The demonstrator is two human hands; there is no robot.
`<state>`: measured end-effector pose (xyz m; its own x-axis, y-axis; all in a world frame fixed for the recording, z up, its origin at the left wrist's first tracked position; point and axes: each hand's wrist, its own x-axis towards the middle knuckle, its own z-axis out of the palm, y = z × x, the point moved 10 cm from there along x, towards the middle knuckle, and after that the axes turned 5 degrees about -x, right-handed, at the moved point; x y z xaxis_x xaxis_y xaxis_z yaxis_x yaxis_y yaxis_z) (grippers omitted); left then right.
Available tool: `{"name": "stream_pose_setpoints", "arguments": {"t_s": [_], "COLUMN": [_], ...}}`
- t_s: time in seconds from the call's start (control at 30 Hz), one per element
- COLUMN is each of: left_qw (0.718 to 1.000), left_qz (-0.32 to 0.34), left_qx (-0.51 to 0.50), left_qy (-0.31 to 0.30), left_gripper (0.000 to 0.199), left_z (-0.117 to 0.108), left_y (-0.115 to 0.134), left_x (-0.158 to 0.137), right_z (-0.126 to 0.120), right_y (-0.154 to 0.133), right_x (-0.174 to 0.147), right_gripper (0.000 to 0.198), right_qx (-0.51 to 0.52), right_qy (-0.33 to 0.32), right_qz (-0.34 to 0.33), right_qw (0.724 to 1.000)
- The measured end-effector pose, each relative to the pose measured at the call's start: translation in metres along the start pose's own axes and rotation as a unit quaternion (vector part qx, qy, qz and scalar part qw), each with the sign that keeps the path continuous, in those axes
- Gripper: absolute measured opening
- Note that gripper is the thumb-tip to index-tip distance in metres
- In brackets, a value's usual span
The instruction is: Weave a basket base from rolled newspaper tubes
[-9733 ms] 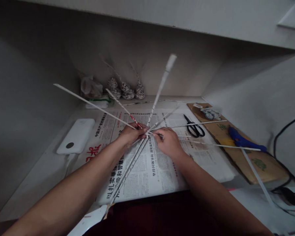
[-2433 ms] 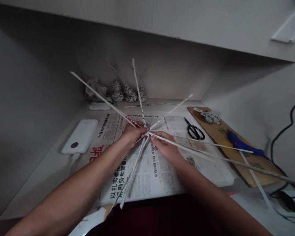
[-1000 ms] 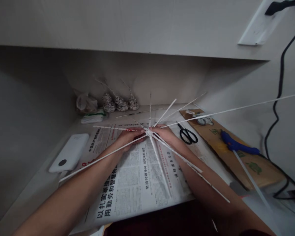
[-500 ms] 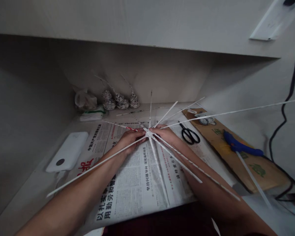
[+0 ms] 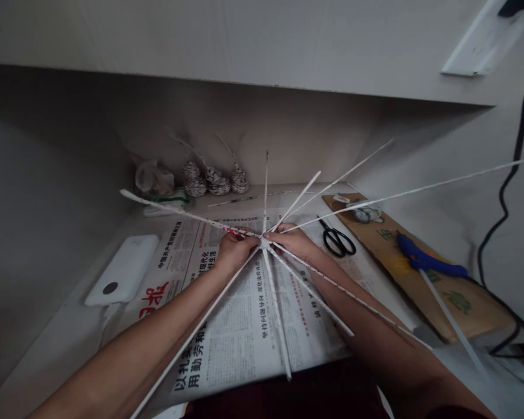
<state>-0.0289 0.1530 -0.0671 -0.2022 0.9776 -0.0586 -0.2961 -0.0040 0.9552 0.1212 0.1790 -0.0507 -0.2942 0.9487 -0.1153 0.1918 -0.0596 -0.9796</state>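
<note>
Several thin rolled-paper sticks fan out like spokes from a small woven centre [image 5: 265, 241], held above the newspaper [image 5: 240, 326]. My left hand [image 5: 237, 250] pinches the left side of this paper weave close to its middle, thumb and fingers closed. On the other side my right hand [image 5: 291, 240] grips the same centre, its thumb against the crossing. One long paper stick [image 5: 397, 198] runs off to the far right, past the picture edge. Fingertips of both hands are partly hidden behind the weave.
Black scissors [image 5: 338, 235] lie right of my hands. A blue glue gun [image 5: 428, 256] rests on a cardboard sheet [image 5: 458, 297]. At left is a white power bank [image 5: 122, 270]. Woven paper gourds [image 5: 218, 180] and a plastic bag [image 5: 153, 177] stand along the back wall.
The paper weave has tilted and turned slightly in my hands. A spoke at the left now points up-left, the near-left spoke swings closer to me, and one at the far right rises.
</note>
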Motion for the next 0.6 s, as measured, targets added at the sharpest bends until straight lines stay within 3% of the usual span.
{"name": "stream_pose_setpoints", "arguments": {"t_s": [0.1,0.3,0.43,0.6], "left_qw": [0.998,0.981,0.977,0.984], "left_qz": [-0.034,-0.081,-0.106,-0.085], "left_qx": [-0.049,-0.173,-0.183,-0.159], "left_qy": [-0.026,-0.018,-0.011,0.012], "left_gripper": [0.017,0.026,0.020,0.021], "left_z": [0.006,0.013,0.014,0.008], "left_y": [-0.005,-0.006,-0.007,-0.004], "left_x": [0.000,-0.002,-0.005,-0.003], "right_z": [-0.006,-0.009,-0.011,-0.008], "right_y": [-0.002,0.012,0.018,0.019], "right_x": [0.000,0.009,0.011,0.008], "right_gripper": [0.032,0.031,0.029,0.029], "right_qx": [0.004,0.065,0.082,0.087], "right_qy": [0.028,0.028,0.041,0.043], "right_qz": [-0.004,0.018,0.024,0.034], "right_qw": [1.000,0.997,0.995,0.995]}}
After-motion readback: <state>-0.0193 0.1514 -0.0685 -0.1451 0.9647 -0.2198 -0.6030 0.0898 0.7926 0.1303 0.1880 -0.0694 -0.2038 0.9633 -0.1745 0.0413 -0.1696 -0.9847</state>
